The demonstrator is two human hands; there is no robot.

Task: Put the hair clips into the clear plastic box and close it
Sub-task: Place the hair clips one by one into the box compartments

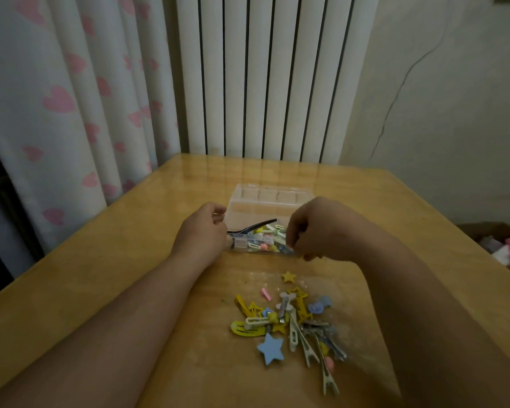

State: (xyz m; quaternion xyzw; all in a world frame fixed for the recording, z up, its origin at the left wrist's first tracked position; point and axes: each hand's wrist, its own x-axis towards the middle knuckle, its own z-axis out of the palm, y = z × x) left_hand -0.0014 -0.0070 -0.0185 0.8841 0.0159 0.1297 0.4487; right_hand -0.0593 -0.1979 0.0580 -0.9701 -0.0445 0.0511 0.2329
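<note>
open clear plastic box point(262, 212) holds hair clips point(267, 238); left hand point(202, 231) grips its end, right hand point(321, 228) fingers point(292, 234) pinch one clip point(287, 250). loose clips point(292, 322) on the table point(100, 275); radiator point(271, 78) behind.

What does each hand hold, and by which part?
The left hand grips the clear plastic box at its left end. The right hand curls its fingers at the right end; what they hold, I cannot tell.

Bare left forearm point(124, 304), bare right forearm point(409, 290).
</note>
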